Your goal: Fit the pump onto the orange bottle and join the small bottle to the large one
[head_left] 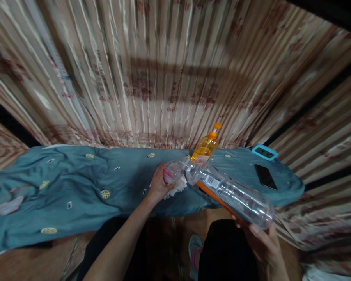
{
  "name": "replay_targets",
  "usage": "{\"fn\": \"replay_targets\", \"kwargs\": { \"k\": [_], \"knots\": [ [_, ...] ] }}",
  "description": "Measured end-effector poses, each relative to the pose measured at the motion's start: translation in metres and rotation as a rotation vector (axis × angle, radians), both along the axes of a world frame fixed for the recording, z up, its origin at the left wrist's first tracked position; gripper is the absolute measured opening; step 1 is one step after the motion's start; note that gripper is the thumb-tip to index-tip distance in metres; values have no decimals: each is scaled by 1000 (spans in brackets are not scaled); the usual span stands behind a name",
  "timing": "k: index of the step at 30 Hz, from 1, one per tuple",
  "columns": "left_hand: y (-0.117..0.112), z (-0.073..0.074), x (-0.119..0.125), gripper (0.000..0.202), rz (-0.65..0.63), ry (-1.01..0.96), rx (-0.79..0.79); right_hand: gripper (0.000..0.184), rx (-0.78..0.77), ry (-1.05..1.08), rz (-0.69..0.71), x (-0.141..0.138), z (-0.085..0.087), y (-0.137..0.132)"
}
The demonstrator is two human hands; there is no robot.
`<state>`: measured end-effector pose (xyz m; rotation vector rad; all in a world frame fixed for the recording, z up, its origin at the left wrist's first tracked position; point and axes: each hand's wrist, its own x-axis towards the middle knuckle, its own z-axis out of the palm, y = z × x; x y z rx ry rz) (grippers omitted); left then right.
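Observation:
My left hand (159, 183) is closed around a small clear plastic bottle (174, 171) with a pink label, its neck pointing right. My right hand (265, 238) grips the base end of a larger clear plastic bottle (236, 193) with a barcode label, tilted down to the right. The two bottles meet around a clear, flared part (192, 172); whether they are joined there I cannot tell. A long orange edge (219, 199) runs under the larger bottle; its kind is unclear. Beneath the small bottle lies a white, ragged-edged piece (177, 187), partly hidden.
A pump bottle of yellow liquid (206, 146) stands behind the bottles on the green patterned cloth (84, 171). To the right are a blue-framed device (265, 152) and a black phone (265, 176). Striped curtains (163, 78) hang close behind and beside the surface.

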<state>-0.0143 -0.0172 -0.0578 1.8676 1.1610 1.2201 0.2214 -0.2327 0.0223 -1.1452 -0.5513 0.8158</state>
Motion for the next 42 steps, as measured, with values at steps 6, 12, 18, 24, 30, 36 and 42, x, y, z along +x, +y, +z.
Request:
{"fn": "replay_targets", "kwargs": {
  "k": [6, 12, 18, 24, 30, 36, 42],
  "knots": [
    [0, 0, -2, 81, 9, 4, -9, 92, 14, -47, 11, -1, 1, 0],
    [2, 0, -1, 84, 16, -5, -37, 98, 20, -79, 18, -4, 4, 0],
    [4, -5, 0, 84, 33, 3, -35, 99, -5, -95, 0, -5, 5, -1],
    [4, -4, -1, 82, 32, 27, -10, 102, -9, -113, 14, -5, 5, -2],
    [2, 0, -1, 81, -2, 6, -2, 97, -13, -191, 50, 1, 2, -5],
    [0, 4, 0, 80, 4, 8, 4, 102, -5, -220, 33, 1, 3, -6],
    [-2, 9, 1, 80, -7, 19, -19, 101, -22, -252, 48, 2, 4, -7]
  ]
}}
